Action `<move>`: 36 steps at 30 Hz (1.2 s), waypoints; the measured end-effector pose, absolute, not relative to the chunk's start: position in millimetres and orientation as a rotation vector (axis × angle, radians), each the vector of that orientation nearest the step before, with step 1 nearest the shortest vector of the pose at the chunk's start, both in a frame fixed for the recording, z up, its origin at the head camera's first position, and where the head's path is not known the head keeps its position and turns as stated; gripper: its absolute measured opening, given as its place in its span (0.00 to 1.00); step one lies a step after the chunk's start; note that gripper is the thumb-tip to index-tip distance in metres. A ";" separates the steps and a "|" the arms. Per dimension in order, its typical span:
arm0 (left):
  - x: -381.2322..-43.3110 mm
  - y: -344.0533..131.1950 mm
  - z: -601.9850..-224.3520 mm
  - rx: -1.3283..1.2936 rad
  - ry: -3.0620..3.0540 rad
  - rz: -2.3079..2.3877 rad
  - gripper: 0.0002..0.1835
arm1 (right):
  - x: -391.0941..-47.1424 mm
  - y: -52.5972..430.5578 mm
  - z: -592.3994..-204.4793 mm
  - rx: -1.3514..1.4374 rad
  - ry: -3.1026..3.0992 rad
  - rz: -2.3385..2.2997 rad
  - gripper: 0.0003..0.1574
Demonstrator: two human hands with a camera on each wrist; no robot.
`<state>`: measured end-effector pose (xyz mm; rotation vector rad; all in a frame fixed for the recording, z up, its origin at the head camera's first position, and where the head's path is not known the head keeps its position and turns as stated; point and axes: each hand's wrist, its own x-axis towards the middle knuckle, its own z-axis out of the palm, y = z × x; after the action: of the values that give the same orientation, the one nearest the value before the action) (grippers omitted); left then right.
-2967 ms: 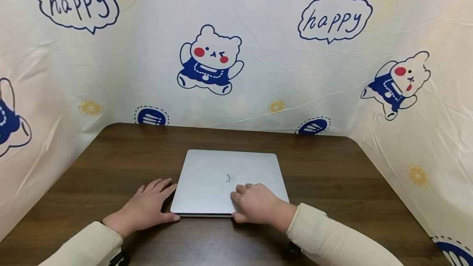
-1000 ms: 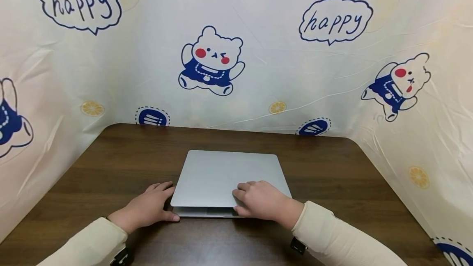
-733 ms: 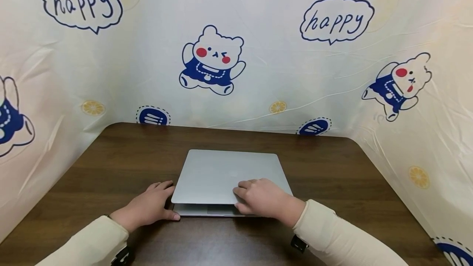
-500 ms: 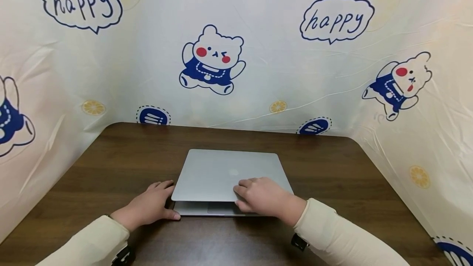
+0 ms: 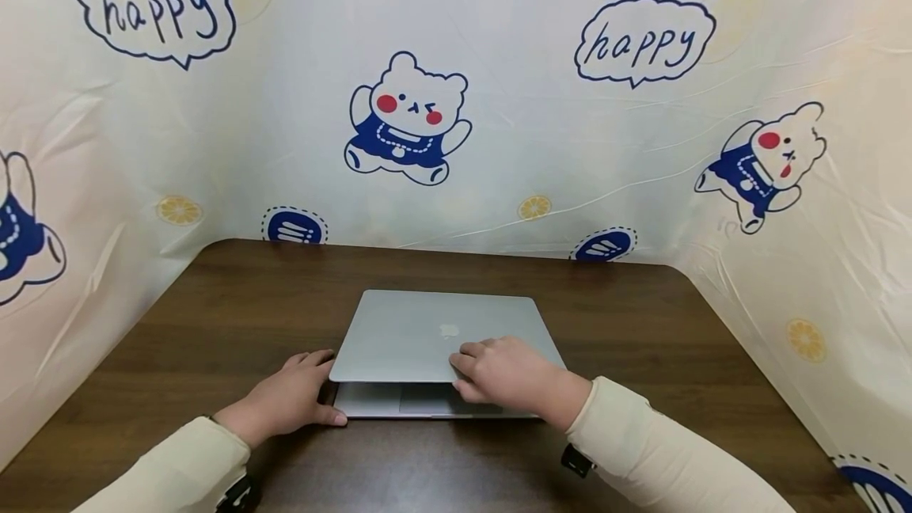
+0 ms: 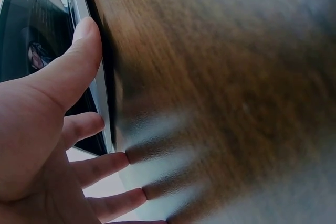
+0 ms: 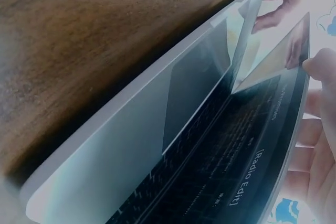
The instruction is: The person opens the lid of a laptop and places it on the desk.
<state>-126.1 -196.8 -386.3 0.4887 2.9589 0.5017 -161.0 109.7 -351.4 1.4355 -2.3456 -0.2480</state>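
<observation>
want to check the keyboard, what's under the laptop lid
The right wrist view shows a trackpad, dark keyboard and screen with text reading "Radio Edit". From the head view, the lid covers the keyboard.

Head view bright, glare on the table (image 5: 399, 461); wrist views hazy, perhaps misfocused.

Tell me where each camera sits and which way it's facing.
Head: worn on the head, facing forward and down at the laptop on the table; left hand, right hand and both sleeves show.
Left wrist: worn there, facing the laptop's edge and the table; the left hand shows large.
Right wrist: worn there, facing between lid and base; part of each hand shows.
Shared: head and right wrist both show both hands.
</observation>
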 end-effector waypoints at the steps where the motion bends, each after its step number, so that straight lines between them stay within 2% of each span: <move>1: -126.1 -196.8 -386.4 0.489 2.958 0.504 0.47 | -161.2 109.8 -351.1 1.435 -2.346 -0.248 0.18; 16: -128.1 -200.1 -391.1 0.550 2.966 0.547 0.44 | -163.9 108.0 -340.0 1.497 -2.411 -0.237 0.19; 36: -128.1 -198.4 -390.2 0.536 2.970 0.503 0.45 | -168.0 109.1 -330.8 1.492 -2.434 -0.162 0.17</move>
<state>-128.1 -198.4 -390.2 0.5359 2.9697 0.5030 -168.0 109.1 -330.8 1.4919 -2.4335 -0.1625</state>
